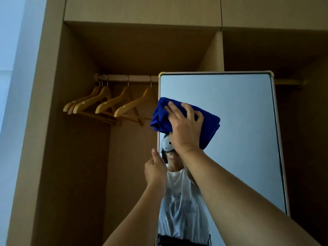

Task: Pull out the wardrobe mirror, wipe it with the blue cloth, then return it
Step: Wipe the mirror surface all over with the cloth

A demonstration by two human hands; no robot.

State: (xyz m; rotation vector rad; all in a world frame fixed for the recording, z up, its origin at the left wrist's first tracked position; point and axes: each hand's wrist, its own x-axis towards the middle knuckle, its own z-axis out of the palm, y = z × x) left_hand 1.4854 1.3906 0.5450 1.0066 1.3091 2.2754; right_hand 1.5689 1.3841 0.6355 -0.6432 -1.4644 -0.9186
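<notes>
The tall wardrobe mirror (239,130) stands pulled out in front of the open wardrobe, its pale frame with rounded corners facing me. My right hand (184,128) presses a bunched blue cloth (211,128) flat against the glass near the mirror's upper left, the cloth overlapping the left edge. My left hand (155,170) grips the mirror's left frame edge below the cloth, thumb pointing up. A person's reflection shows in the lower left of the glass, partly hidden by my arms.
Several wooden hangers (106,103) hang on a rail (127,78) in the left wardrobe compartment, just left of the mirror. A vertical divider panel (211,55) rises behind the mirror. A dark compartment (301,121) lies to the right. A pale wall (10,103) is at far left.
</notes>
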